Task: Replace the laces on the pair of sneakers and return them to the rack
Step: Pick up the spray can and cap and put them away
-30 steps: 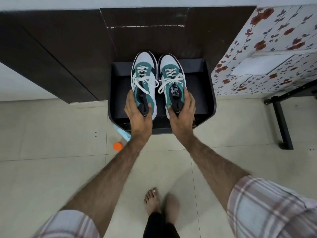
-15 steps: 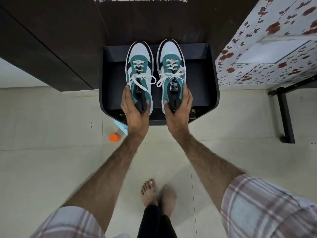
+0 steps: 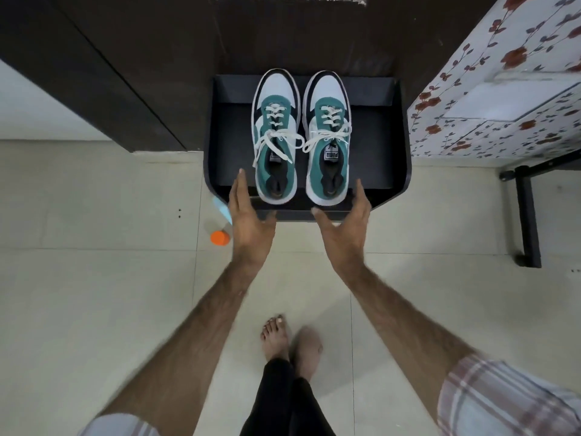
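Both hands have come off the sneakers since a second ago, when each one gripped a heel; the pair now stands alone on the top shelf of the black rack (image 3: 397, 133). The left hand (image 3: 248, 212) hovers just near and left of the left sneaker (image 3: 276, 136), fingers straight and spread, thumb out toward the heel, holding nothing. The right hand (image 3: 344, 217) mirrors it just near and right of the right sneaker (image 3: 328, 140), its grip equally wide and empty. Neither hand touches a shoe.

The two sneakers sit side by side, toes pointing far toward the dark wooden cabinet (image 3: 141, 58), heels close to the rack's near edge. Each is teal, white and black, and each carries white laces (image 3: 278, 138) tied in a bow across the tongue.

On the pale tiled floor (image 3: 94, 294) left of the rack lies a bottle with an orange cap (image 3: 219, 238), partly hidden behind the left wrist. A floral-patterned surface (image 3: 503, 99) fills the right side, with a black metal leg (image 3: 526, 215) below it. Bare feet (image 3: 290, 341) show at the near edge between the plaid sleeves (image 3: 503, 401).
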